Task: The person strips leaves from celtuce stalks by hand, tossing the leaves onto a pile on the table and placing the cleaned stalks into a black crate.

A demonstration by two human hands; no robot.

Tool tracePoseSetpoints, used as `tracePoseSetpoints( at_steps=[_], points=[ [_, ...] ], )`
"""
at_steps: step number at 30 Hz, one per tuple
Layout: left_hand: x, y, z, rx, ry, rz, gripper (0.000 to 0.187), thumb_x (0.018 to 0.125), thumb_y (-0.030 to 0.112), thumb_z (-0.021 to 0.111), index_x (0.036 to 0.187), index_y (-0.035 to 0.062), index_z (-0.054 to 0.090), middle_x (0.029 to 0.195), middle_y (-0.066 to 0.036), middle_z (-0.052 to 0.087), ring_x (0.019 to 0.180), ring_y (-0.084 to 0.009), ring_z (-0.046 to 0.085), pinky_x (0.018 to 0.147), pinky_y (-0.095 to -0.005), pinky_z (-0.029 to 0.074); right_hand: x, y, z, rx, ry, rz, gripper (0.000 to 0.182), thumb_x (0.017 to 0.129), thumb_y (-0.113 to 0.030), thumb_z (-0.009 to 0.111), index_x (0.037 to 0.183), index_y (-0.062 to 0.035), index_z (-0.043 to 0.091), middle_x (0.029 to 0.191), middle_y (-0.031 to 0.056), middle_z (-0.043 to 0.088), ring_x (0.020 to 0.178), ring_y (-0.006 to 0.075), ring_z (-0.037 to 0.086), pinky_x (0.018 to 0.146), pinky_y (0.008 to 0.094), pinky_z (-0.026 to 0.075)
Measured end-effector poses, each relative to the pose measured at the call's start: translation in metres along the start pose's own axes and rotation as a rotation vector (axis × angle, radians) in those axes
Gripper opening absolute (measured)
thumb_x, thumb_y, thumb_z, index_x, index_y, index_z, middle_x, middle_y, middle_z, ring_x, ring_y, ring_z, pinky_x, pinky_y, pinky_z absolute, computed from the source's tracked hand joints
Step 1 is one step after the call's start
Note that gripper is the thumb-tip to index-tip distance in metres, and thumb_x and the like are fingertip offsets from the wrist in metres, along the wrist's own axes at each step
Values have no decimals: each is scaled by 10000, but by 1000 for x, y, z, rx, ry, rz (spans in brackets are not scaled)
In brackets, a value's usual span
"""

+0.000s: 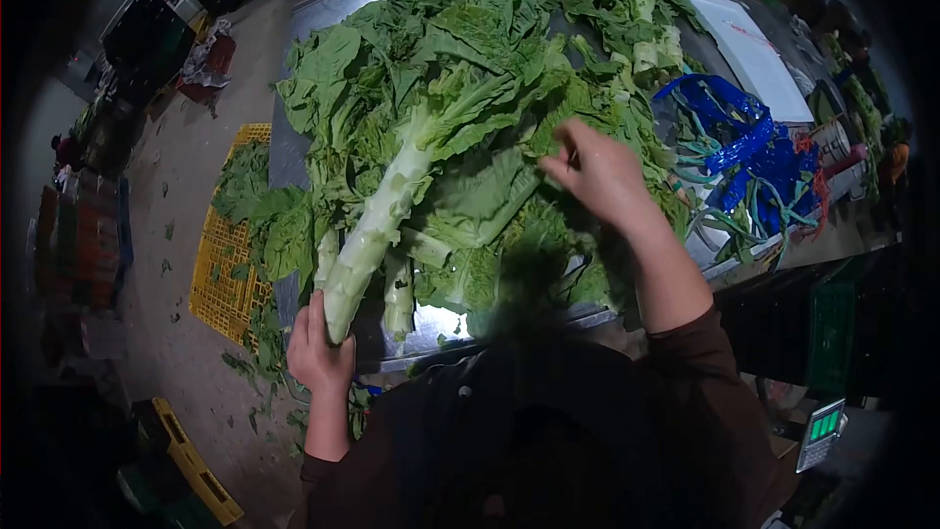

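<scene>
My left hand (320, 348) is wrapped round the lower end of a thick pale-green stem (377, 220). Leaves spread from the stem's upper end, which points up and to the right over a pile of leafy stalks (480, 29). My right hand (597, 168) is raised above the leaves to the right of the stem, its fingers curled toward the thumb. Whether anything small is between those fingers cannot be made out. A loose leaf (485, 191) lies to the left of my right hand, partly blurred. Shorter cut stems (399, 299) stick out below the pile.
The metal table (305, 10) bears the pile. At its right are a white tray (749, 54), blue plastic (739, 152) and green ties. A yellow crate (211, 284) with leaves stands on the left floor. A scale display (824, 424) is at lower right.
</scene>
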State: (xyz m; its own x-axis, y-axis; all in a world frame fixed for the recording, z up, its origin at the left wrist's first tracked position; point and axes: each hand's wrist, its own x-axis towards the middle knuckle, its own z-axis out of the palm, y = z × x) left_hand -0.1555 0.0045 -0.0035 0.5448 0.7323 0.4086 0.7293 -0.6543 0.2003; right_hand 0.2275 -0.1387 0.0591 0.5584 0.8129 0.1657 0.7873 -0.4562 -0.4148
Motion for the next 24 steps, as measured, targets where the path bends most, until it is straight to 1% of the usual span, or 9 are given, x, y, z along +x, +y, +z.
tracePoseSetpoints(
  at_steps=[6, 10, 13, 15, 16, 17, 19, 20, 24],
  points=[
    [2, 4, -7, 16, 74, 105, 793, 510, 3, 677, 1276, 163, 548, 1055, -111, 609, 880, -314, 620, 740, -384, 507, 64, -19, 1, 71, 502, 47, 483, 803, -480, 673, 1015, -72, 523, 839, 93, 640, 753, 314, 632, 638, 422, 488],
    [-2, 6, -12, 52, 84, 132, 784, 505, 12, 682, 1263, 165, 560, 1052, -113, 612, 877, -312, 621, 732, -382, 507, 86, 2, 20, 142, 550, 27, 415, 858, -393, 644, 1036, -43, 509, 869, 156, 644, 768, 358, 633, 622, 446, 481],
    [-5, 2, -14, 26, 63, 116, 788, 494, 18, 688, 1258, 169, 568, 1054, -111, 618, 887, -312, 623, 743, -386, 507, 94, 44, 1, 427, 873, 229, 320, 887, -263, 633, 1022, -9, 494, 760, 110, 599, 606, 243, 561, 557, 385, 453],
    [-9, -3, -12, 11, 64, 111, 786, 493, 18, 690, 1255, 167, 569, 1061, -111, 622, 899, -311, 625, 757, -387, 508, 102, 98, -1, 1315, 813, 430, 312, 885, -231, 627, 1005, 20, 486, 745, 94, 581, 583, 203, 519, 549, 364, 448],
    [-10, -5, -11, -6, 69, 105, 784, 493, 17, 692, 1253, 166, 571, 1068, -111, 626, 912, -311, 626, 771, -388, 508, 107, 143, 13, 1387, 753, 401, 351, 890, -252, 620, 1030, 41, 486, 741, 78, 575, 570, 190, 510, 543, 348, 442],
    [-12, -8, -10, -9, 69, 109, 784, 493, 17, 692, 1253, 166, 571, 1068, -111, 626, 912, -311, 626, 771, -388, 508, 100, 159, 22, 1385, 759, 401, 351, 890, -252, 620, 1030, 41, 486, 741, 78, 575, 570, 190, 510, 543, 348, 442],
    [-13, -11, -8, -4, 50, 69, 758, 505, 17, 691, 1243, 148, 575, 1086, -114, 630, 938, -310, 627, 794, -385, 510, 81, 171, 32, 134, 358, 288, 413, 899, -324, 607, 1069, 36, 496, 763, 58, 579, 600, 168, 534, 579, 314, 451],
    [-12, -11, -8, -5, 52, 71, 758, 505, 17, 691, 1243, 148, 575, 1086, -114, 630, 938, -310, 627, 794, -385, 510, 73, 160, 30, -92, 447, 211, 481, 903, -391, 589, 1106, 36, 500, 837, 56, 604, 707, 151, 583, 663, 278, 466],
    [-10, -8, -9, -23, 50, 67, 722, 521, 21, 689, 1228, 129, 583, 1089, -110, 635, 957, -306, 628, 804, -384, 510, 68, 92, -7, 521, 245, 286, 496, 899, -402, 595, 1110, 37, 502, 889, 70, 622, 800, 150, 600, 729, 275, 467]
  ],
)
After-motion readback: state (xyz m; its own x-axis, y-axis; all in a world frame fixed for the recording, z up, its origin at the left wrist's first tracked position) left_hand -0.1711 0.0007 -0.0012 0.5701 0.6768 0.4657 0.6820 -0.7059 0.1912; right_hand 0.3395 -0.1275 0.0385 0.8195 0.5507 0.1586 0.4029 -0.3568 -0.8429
